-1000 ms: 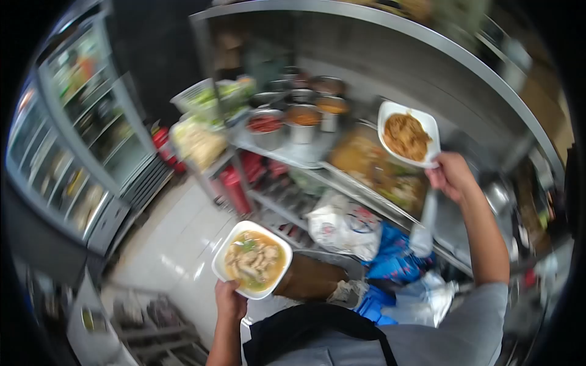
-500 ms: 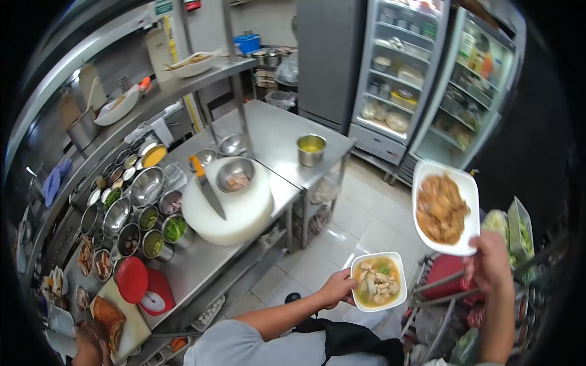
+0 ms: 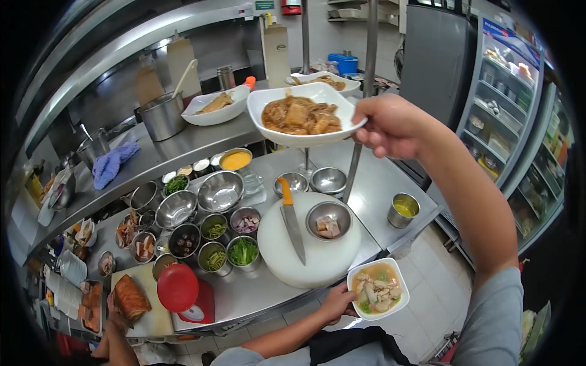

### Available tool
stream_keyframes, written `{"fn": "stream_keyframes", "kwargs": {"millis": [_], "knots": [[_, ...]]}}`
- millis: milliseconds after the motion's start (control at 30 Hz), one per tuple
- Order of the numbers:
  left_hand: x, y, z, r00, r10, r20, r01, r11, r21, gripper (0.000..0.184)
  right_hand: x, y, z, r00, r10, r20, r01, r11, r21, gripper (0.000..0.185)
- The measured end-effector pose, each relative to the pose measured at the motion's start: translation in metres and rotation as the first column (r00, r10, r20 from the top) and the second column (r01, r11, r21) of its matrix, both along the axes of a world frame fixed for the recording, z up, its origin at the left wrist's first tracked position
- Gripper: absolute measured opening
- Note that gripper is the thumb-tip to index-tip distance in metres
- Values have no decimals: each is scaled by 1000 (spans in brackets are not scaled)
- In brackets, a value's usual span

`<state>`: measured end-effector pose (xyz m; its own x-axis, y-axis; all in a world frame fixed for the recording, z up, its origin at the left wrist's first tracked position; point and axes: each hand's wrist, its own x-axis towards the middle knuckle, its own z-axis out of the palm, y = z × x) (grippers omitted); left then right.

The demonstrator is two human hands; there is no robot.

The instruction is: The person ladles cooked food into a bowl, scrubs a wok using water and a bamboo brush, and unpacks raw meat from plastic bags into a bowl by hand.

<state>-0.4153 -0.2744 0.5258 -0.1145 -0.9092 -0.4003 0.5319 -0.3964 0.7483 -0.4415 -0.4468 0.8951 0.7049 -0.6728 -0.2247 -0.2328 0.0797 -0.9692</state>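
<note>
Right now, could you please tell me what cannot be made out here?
- Head view: part of the left hand, hidden under the soup bowl.
- Head view: the scale's reading, too small.
- Head view: the pale handle's lower end, hidden by the pot.
- Head view: most of the co-worker, cut off by the bottom edge.

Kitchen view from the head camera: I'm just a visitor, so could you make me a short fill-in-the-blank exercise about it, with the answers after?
1. The left hand holds the soup bowl, while the dish of brown food is held by the person's ____.
2. The knife on the round board has a handle coloured ____.
3. The kitchen scale is mainly coloured ____.

Missing words: right hand; orange; red.
</note>
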Motion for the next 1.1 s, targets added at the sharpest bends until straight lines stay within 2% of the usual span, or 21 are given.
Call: {"fn": "stream_keyframes", "kwargs": {"millis": [133,267,433,500,600,667,733,833,1033,1100], "knots": [[20,5,7,984,174,-37,-172,983,63,43,47,-21,-5,998,56,28,-56,998,-10,15],[36,10,10,942,336,18,-337,941,39,42,63,-42,-7,997,73,40,-73,997,5,13],[63,7,-24,856,502,122,-509,860,40,45,68,-60,-14,989,144,44,-143,989,-26,13],[67,8,-19,831,551,80,-555,831,44,45,72,-73,-21,987,155,53,-153,987,-43,16],[69,5,-38,771,632,78,-637,768,75,43,74,-78,-21,980,187,62,-184,981,-54,19],[65,4,-41,759,644,96,-651,755,81,42,78,-90,-25,973,224,48,-223,974,-24,19],[61,1,-44,744,662,88,-667,742,62,37,80,-93,-24,980,194,38,-192,980,-45,19],[55,-5,-38,700,705,116,-714,698,65,33,74,-87,-21,967,235,98,-233,972,-31,19],[55,-8,-33,732,665,146,-680,726,101,32,77,-101,-25,950,286,126,-289,957,9,20],[56,-10,-32,730,639,244,-678,723,135,34,76,-102,-25,939,308,151,-313,950,14,19]]}}
